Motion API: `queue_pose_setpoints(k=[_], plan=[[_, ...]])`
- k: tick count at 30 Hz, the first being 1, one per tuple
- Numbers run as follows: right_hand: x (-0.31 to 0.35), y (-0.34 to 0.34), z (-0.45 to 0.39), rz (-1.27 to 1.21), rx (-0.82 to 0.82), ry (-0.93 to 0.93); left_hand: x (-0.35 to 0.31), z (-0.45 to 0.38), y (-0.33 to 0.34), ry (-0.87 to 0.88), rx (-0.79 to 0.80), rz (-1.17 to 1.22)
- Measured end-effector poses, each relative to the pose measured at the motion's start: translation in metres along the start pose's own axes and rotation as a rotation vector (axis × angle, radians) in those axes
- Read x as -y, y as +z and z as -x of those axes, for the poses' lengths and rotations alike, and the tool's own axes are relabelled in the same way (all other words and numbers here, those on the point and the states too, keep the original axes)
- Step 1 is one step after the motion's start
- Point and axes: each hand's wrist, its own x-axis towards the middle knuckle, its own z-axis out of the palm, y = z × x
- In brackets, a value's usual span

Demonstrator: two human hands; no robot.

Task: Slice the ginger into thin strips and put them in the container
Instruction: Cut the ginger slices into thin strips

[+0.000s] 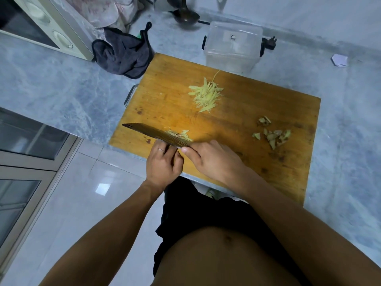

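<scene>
Gripped in the right hand (214, 159) was a cleaver (156, 134), its handle hidden under the curled fingers; the left hand (162, 162) was held against the blade's near face, its fingers hidden, so its grip could not be told. Everything was placed relative to the cutting board (237, 129). A clear container (233, 46) was set just beyond its far edge. Ginger strips (206, 94) were heaped near its middle, peel scraps (272, 135) toward its right, and ginger slices (179, 134) were seen at the blade.

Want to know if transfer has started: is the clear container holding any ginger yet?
Apparently empty: the clear container shows no yellow inside; the ginger strips lie on the cutting board.
</scene>
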Motion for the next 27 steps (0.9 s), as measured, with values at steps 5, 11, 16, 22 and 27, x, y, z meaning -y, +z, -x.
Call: queue_pose_setpoints(k=[5,11,16,22,27], plan=[[-0.002,-0.001,0.002,0.009,0.009,-0.009,-0.002,0.0,0.001,-0.012,-0.008,-0.013],[-0.006,0.008,0.003,0.022,-0.027,-0.046,0.001,0.001,0.003,-0.026,-0.003,-0.026],[-0.005,0.015,-0.002,0.039,-0.058,-0.052,-0.001,0.0,0.002,-0.002,-0.006,-0.012],[-0.001,0.011,-0.005,0.019,-0.036,-0.019,-0.002,-0.001,-0.002,-0.006,0.004,-0.017],[0.0,0.004,0.005,0.033,-0.038,-0.035,-0.004,0.0,-0.001,-0.027,0.005,-0.023]])
